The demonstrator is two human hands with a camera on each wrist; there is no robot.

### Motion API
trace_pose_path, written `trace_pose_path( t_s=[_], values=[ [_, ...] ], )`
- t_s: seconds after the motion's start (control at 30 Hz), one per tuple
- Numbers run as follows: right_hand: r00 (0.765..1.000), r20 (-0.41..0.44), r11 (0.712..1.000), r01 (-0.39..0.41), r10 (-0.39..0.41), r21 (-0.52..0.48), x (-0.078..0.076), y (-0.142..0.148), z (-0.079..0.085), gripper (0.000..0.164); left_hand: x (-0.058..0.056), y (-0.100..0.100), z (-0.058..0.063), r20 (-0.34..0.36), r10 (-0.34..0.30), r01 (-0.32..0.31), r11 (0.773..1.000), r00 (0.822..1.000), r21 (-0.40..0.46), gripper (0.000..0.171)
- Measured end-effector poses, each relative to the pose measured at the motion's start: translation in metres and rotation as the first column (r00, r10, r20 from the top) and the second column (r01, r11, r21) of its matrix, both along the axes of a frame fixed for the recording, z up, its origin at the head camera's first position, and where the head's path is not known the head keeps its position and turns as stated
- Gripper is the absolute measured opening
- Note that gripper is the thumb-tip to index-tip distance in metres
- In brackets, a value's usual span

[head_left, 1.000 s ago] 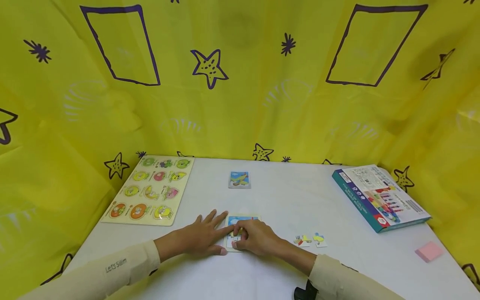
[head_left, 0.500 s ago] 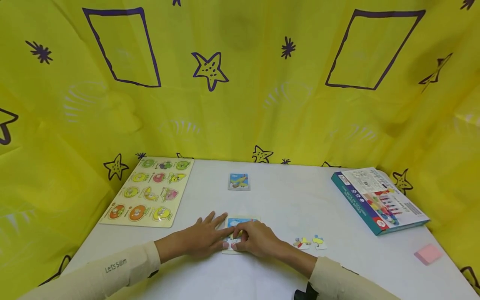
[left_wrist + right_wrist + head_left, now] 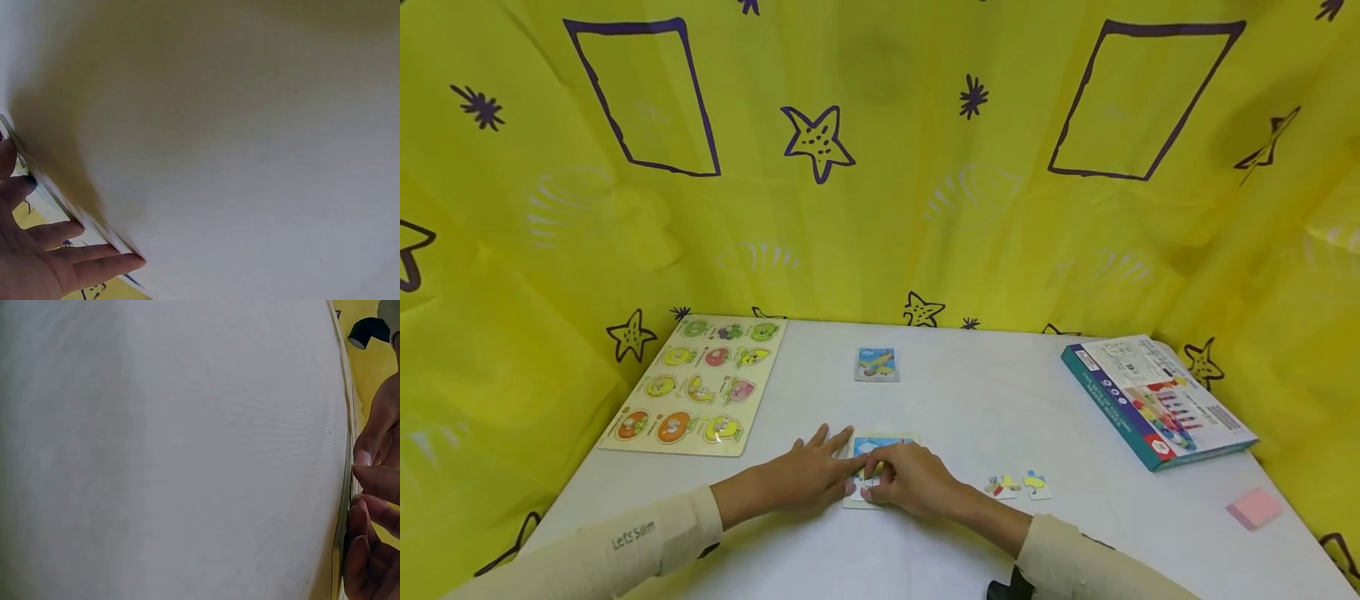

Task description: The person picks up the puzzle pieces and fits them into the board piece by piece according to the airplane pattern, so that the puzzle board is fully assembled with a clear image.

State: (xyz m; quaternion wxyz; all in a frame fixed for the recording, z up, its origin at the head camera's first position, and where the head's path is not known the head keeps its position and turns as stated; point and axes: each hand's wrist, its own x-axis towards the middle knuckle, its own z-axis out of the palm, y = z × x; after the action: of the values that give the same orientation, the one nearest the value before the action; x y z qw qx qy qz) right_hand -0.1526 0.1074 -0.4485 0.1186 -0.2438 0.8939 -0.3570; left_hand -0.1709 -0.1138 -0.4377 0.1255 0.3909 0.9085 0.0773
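Observation:
A small jigsaw board (image 3: 889, 439) with a blue-sky picture lies flat before the person. The left hand (image 3: 797, 479) rests at its left side, fingers spread, with index finger and thumb reaching over the picture. On the board, the right hand (image 3: 919, 479) has its fingers bent, with index finger and thumb pinching at a small jigsaw piece that they mostly hide. Seen from the right wrist, the board's edge (image 3: 343, 519) runs beside the fingertips. Right of the hands lie loose jigsaw pieces (image 3: 1002, 487), one yellow and blue piece (image 3: 1036, 484) among them.
Farther back is a small airplane picture puzzle (image 3: 877, 364). A fruit puzzle board (image 3: 700, 392) lies at the left, a teal-edged box (image 3: 1161, 400) at the right. Nearer on that side sits a pink block (image 3: 1253, 508). A yellow curtain (image 3: 880, 233) surrounds the white table (image 3: 955, 400).
Over the last second, the left thumb has moved up onto the board's lower left edge. The right hand stays over the same spot, and the loose pieces have not moved.

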Motion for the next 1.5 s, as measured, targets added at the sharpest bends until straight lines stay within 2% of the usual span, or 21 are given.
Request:
trace_pose_path(
  t_s=[0.23,0.67,0.9,1.07,1.13,1.23,1.33,1.5],
  values=[
    [0.999,-0.037,1.0,0.0,0.001,0.022,0.001,-0.003,0.002,0.015,0.001,0.0,0.0,-0.005,0.025,-0.025,1.0,1.0,0.007,0.047],
    [0.999,-0.052,0.999,0.012,-0.01,0.033,0.002,-0.003,0.002,0.013,0.005,0.002,0.002,0.025,0.041,-0.041,0.999,0.999,0.026,0.048],
    [0.999,-0.023,0.999,-0.029,0.03,0.029,-0.001,0.003,0.005,0.017,0.005,0.002,-0.004,-0.028,0.028,-0.028,1.0,0.999,-0.007,0.053],
    [0.997,-0.032,0.997,-0.069,0.07,0.023,-0.004,0.009,0.01,0.023,0.003,-0.002,-0.004,-0.002,0.016,-0.016,0.999,1.0,-0.043,0.058],
    [0.997,-0.033,0.998,-0.068,0.068,0.014,-0.004,0.014,0.01,0.025,0.003,-0.004,-0.003,0.008,-0.006,0.006,0.999,1.0,-0.051,0.06],
    [0.998,-0.025,0.998,-0.065,0.064,-0.018,-0.004,0.024,0.009,0.024,0.004,-0.007,-0.002,-0.007,-0.072,0.072,0.996,0.997,-0.06,0.061],
    [0.997,-0.016,0.995,-0.075,0.074,-0.065,-0.005,0.038,0.007,0.025,0.007,-0.01,-0.002,-0.033,-0.141,0.138,0.988,0.989,-0.076,0.061],
    [0.998,-0.006,0.993,-0.062,0.062,-0.095,-0.006,0.067,0.004,0.025,0.01,-0.015,-0.002,-0.062,-0.21,0.2,0.97,0.976,-0.141,0.065]
  ],
)
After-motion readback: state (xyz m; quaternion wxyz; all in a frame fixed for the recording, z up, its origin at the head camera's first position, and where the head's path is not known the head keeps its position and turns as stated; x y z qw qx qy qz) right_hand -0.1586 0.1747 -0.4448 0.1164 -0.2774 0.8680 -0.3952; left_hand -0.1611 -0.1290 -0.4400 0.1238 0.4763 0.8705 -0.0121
